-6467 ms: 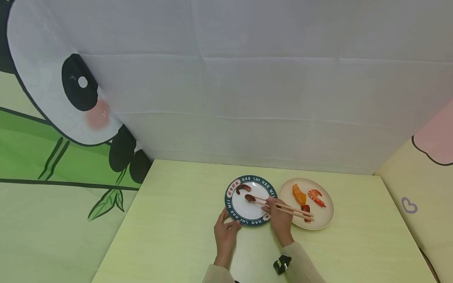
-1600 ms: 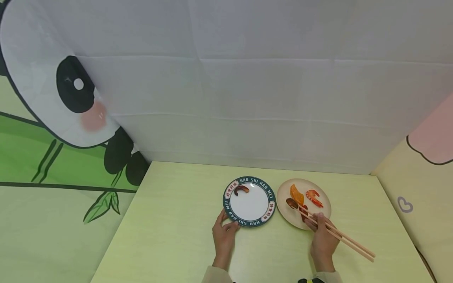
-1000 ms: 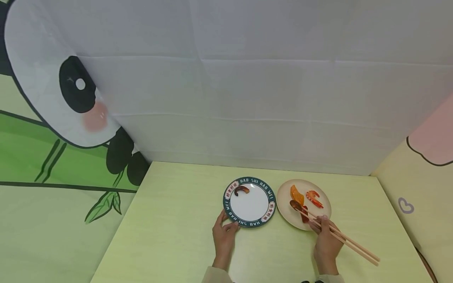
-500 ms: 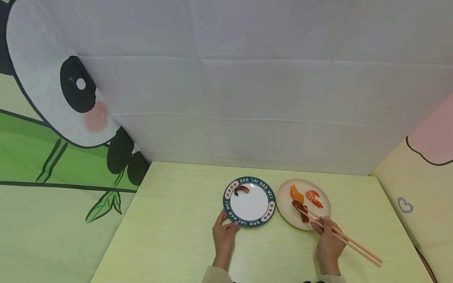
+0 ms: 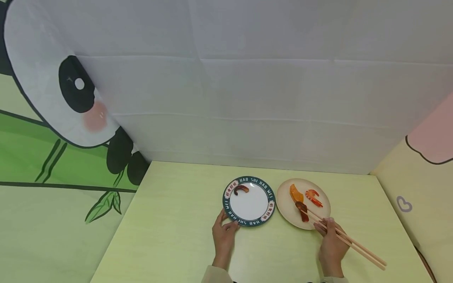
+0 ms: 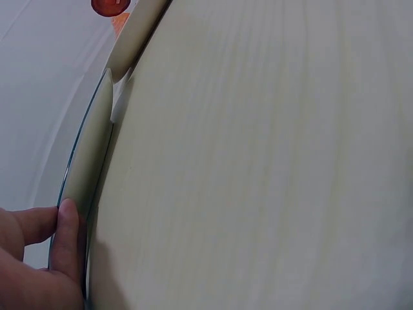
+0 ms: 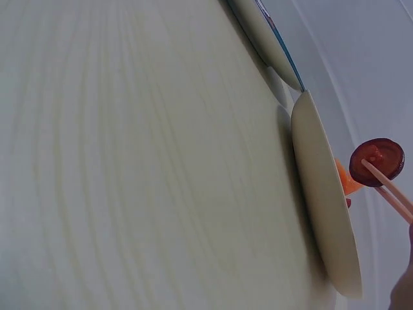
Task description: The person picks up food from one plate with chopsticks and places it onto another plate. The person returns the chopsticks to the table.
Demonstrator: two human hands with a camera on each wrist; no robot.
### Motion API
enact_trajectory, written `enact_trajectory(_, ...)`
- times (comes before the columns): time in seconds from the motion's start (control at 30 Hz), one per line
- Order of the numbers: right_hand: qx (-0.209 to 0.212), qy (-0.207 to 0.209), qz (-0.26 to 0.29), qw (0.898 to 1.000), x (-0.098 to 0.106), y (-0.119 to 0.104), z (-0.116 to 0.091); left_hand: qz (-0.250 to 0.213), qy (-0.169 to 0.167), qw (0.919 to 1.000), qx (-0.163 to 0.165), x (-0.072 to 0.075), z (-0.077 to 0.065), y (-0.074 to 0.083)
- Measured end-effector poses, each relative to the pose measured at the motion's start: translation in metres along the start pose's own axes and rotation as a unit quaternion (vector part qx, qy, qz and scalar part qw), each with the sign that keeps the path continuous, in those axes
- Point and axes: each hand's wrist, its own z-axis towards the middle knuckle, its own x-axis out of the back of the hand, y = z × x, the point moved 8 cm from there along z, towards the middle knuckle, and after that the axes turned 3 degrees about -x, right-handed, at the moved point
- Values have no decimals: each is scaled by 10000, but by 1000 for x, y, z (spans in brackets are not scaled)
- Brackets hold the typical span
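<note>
My left hand (image 5: 224,239) pinches the near-left rim of a white plate (image 5: 250,207) with a lettered dark green border. A curled brown piece (image 5: 241,189), like a tentacle, lies on that plate. My right hand (image 5: 332,244) holds a pair of wooden chopsticks (image 5: 366,253). Between their tips is a dark brown mushroom (image 7: 377,161), raised above the cream plate (image 5: 288,215) in the right wrist view. On the cream plate lie an orange wedge (image 5: 296,192), a shrimp (image 5: 313,197) and a dark red piece (image 5: 304,216), partly hidden by the mushroom and chopsticks.
The two plates stand side by side, nearly touching, on a pale yellow table (image 5: 177,220). Behind it hangs a grey-white cloth (image 5: 255,98). Printed panels with a cartoon panda and a heart flank the table.
Earlier the chopsticks held the mushroom over the lettered plate. My right hand has since carried it right, over the cream plate, drifting slightly further right and nearer. My left hand keeps its place.
</note>
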Motion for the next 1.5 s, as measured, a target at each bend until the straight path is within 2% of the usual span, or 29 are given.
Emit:
enact_trajectory(0.23,7,42,19,10000,4,-2,1,68,25,10000,0,1,1,0)
enact_trajectory(0.73,169,19,409,9990,11,-8,4,0,59,10000,-58,1,-2,4)
enact_trajectory(1.23,266,276,228,9990,20,-12,10,-114,20,9999,-77,0,-2,3)
enact_trajectory(1.5,135,400,264,9988,27,-9,14,-80,20,9999,-94,0,-2,3)
